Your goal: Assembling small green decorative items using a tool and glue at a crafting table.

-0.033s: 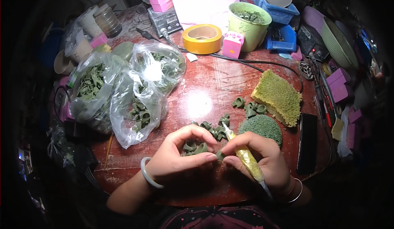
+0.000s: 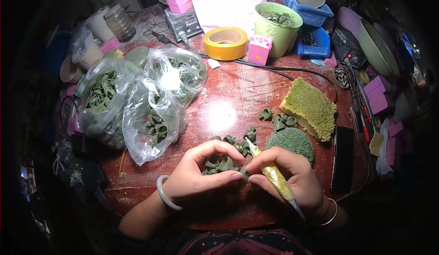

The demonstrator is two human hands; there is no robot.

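My left hand [image 2: 194, 170], with a pale bangle at the wrist, curls around several dark green ring-shaped pieces [image 2: 224, 164]. One small green ring piece [image 2: 245, 173] sits between the fingertips of both hands, partly hidden by them. My right hand [image 2: 297, 177] also grips a slim pen-shaped tool wrapped in yellow [image 2: 278, 181]. Its pale pointed tip reaches up-left, over more green ring pieces [image 2: 249, 134] on the red table. Beyond my right fingers lie a round green textured pad [image 2: 292, 144] and a further small cluster of rings [image 2: 283, 121].
Clear plastic bags [image 2: 153, 118] of green pieces fill the left. A yellow-green sponge [image 2: 311, 108] and a black flat object [image 2: 343, 159] are on the right. Farther back are an orange tape roll [image 2: 225, 51], a pink block [image 2: 260, 50], a green bucket [image 2: 281, 38] and cables.
The pen-shaped tool has tilted very slightly in my right hand. The rings beside my left fingers have shifted a little; everything else looks the same.
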